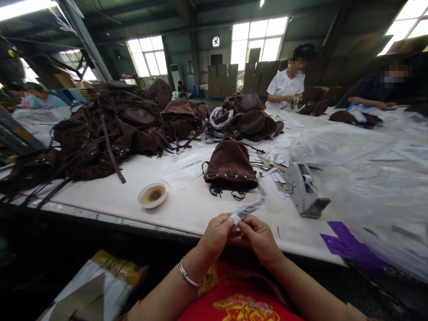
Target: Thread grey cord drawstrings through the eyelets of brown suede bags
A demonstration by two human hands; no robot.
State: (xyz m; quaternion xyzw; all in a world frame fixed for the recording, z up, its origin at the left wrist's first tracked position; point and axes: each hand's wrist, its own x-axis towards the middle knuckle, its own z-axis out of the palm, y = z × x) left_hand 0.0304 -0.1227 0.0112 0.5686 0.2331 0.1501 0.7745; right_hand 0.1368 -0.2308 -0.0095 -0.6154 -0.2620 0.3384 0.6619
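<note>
Near the table's front edge, my left hand [219, 229] and my right hand [259, 234] meet, both closed on the end of a plastic-wrapped strap [250, 206]. A small white piece [236, 218], paper or tape, shows at the fingertips. From there the strap runs up and right to a brown drawstring bag [230, 167], which lies on the table just beyond my hands. Gold eyelets line its near edge, and dark cords hang out below. My fingers partly hide the strap's end.
Brown bags [133, 120] are heaped at the back left. A shallow bowl [153, 196] with brown residue stands left of my hands. To the right are a tape dispenser [306, 189], scattered paper tags [276, 171], clear plastic sheets [377, 191] and purple tape [351, 245]. Two people work across the table.
</note>
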